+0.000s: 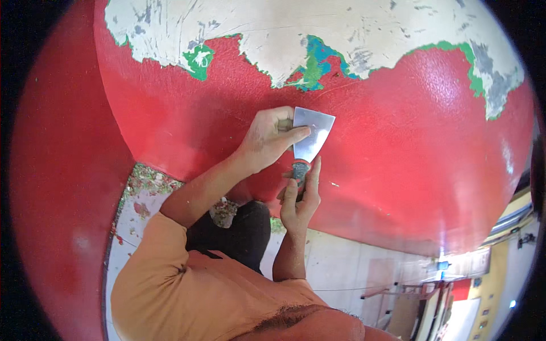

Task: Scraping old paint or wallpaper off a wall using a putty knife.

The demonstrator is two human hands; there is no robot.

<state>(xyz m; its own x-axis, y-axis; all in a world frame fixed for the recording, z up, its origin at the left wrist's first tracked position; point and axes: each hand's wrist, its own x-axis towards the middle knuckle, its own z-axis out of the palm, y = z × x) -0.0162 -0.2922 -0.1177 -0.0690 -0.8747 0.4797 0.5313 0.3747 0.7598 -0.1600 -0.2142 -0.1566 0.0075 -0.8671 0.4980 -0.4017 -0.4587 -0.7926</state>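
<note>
My left hand [268, 138] pinches the metal blade of a putty knife [315, 133], with its thumb lying across the blade face. Around the dark handle with red trim, my right hand [300, 204] has its thumb and fingers closed. The blade points up towards a curved wall [375, 162] covered in glossy red paint. Along the wall's upper part the red ends in a ragged edge, above which a whitish, scratched surface [264, 17] shows. Green and blue paint patches [318, 64] lie along that edge. Some fingertips are hidden behind the blade and the handle.
Paint chips [151, 181] litter the light floor [341, 251] at the wall's foot. Another red surface [55, 170] rises at the left. My dark-trousered leg [251, 234] is close to the wall. A metal frame [399, 292] stands at the lower right.
</note>
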